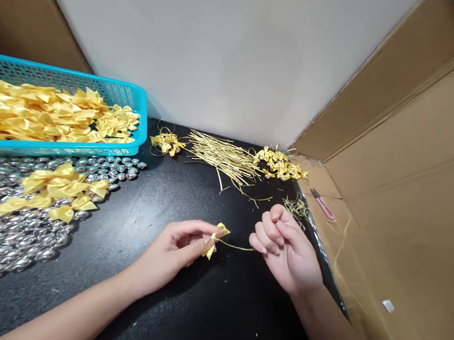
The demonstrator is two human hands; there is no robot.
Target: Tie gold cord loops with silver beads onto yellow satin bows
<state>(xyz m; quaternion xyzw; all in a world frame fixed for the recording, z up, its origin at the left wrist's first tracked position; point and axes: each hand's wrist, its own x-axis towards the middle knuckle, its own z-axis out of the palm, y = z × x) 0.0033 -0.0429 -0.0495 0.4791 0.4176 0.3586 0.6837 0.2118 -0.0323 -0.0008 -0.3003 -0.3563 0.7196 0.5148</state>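
Note:
My left hand (191, 243) pinches a small yellow ribbon bow (222, 230) between thumb and fingers, just above the black table. From the bow a thin gold cord (236, 247) runs right, and its other end goes into my right hand (284, 246), whose fingers are curled closed around it. The cord sags slightly between the two hands. Beyond the hands lies a pile of straight gold cords (224, 157). Left of that pile is a small cluster of bows with cord loops (167, 142), and right of it a larger heap of corded bows (279, 164).
A turquoise basket (141, 114) full of yellow bows stands at the back left. Many shiny silver beads (17, 236) cover the table's left side, with several loose bows (63, 186) on top. Pink-handled snips (323, 204) and cord scraps (296, 206) lie right. Cardboard (400, 152) rises at the right.

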